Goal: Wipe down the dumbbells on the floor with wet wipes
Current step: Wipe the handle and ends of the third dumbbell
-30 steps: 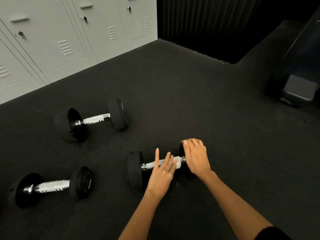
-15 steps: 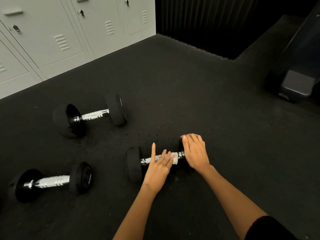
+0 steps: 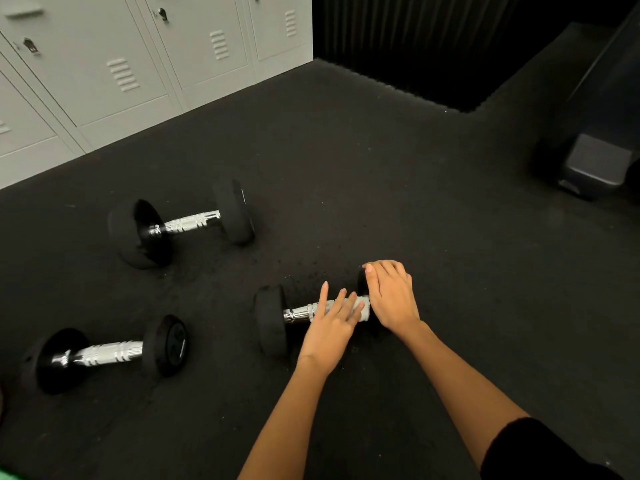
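Note:
Three black dumbbells with chrome handles lie on the dark floor. On the nearest dumbbell (image 3: 270, 323), my left hand (image 3: 330, 325) lays its fingers across the handle and presses a white wet wipe (image 3: 362, 310) onto it, with the index finger lifted straight. My right hand (image 3: 391, 296) is cupped over that dumbbell's right weight, fingers curled over its top, hiding most of it. A second dumbbell (image 3: 180, 223) lies further back on the left. The third dumbbell (image 3: 104, 355) lies at the near left.
Grey lockers (image 3: 138, 64) line the far left wall. A dark wall (image 3: 415, 36) closes the back. A dark bench or machine base (image 3: 595, 168) stands at the far right. Something green (image 3: 7, 474) shows at the bottom left corner.
Both hands stay on the nearest dumbbell; my left hand has shifted only slightly along the handle with the wipe. The view has drifted a little.

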`<move>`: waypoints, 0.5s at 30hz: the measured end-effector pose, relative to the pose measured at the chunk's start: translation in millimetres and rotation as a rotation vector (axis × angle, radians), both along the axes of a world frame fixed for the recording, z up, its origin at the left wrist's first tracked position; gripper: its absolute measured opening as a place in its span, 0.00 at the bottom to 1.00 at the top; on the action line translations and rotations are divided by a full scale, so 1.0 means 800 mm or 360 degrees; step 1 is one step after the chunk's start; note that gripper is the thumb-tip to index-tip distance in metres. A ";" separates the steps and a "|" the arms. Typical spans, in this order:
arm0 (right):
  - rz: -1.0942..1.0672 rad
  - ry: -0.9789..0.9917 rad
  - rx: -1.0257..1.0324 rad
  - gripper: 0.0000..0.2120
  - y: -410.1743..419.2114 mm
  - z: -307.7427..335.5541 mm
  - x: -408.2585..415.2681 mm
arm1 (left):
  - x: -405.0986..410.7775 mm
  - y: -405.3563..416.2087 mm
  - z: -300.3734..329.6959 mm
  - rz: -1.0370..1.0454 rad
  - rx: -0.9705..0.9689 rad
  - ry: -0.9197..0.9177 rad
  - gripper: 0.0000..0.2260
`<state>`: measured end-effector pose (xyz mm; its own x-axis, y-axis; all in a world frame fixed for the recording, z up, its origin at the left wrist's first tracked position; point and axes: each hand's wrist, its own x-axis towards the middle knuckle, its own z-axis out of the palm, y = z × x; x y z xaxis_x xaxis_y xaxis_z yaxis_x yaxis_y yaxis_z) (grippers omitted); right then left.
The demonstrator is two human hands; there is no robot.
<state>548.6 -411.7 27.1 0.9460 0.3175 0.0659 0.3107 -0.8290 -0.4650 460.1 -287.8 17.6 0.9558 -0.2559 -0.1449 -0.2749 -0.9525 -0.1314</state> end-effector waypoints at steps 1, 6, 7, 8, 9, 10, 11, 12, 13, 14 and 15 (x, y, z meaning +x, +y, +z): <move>0.0004 -0.0002 -0.0006 0.18 0.000 0.001 0.000 | -0.002 0.007 0.000 -0.0061 0.0070 -0.0002 0.32; 0.0004 0.0012 -0.0006 0.18 0.001 0.001 0.000 | -0.001 0.032 0.007 0.0014 0.0118 0.0024 0.31; 0.0000 0.0014 -0.0011 0.18 0.001 0.001 0.001 | -0.001 0.031 0.008 0.0068 0.0075 0.0019 0.30; -0.0004 0.0017 -0.0014 0.18 0.001 0.001 0.001 | 0.000 0.027 0.010 0.0110 0.0031 0.0014 0.30; -0.0007 0.0017 -0.0019 0.18 0.002 0.001 0.000 | 0.000 0.022 0.011 0.0142 -0.0004 0.0011 0.29; -0.0010 0.0016 -0.0024 0.18 0.002 0.002 0.000 | 0.002 0.015 0.012 0.0167 -0.0037 0.0008 0.29; -0.0011 0.0016 -0.0033 0.17 0.002 0.002 -0.001 | 0.005 0.009 0.013 0.0190 -0.0069 0.0010 0.29; -0.0009 0.0018 -0.0043 0.17 0.002 0.001 -0.002 | 0.010 0.002 0.014 0.0206 -0.0096 0.0017 0.29; -0.0004 0.0016 -0.0055 0.17 0.002 0.000 -0.003 | 0.015 -0.005 0.016 0.0217 -0.0117 0.0025 0.28; 0.0002 0.0006 -0.0066 0.17 0.002 -0.001 -0.003 | 0.020 -0.012 0.016 0.0223 -0.0134 0.0034 0.26; 0.0006 -0.0005 -0.0069 0.17 0.001 -0.001 -0.003 | 0.025 -0.017 0.016 0.0231 -0.0147 0.0046 0.24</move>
<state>545.9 -410.6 26.1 0.9445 0.3239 0.0550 0.3155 -0.8471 -0.4277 480.0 -301.6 30.6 0.9794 -0.1292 -0.1550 -0.1362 -0.9900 -0.0358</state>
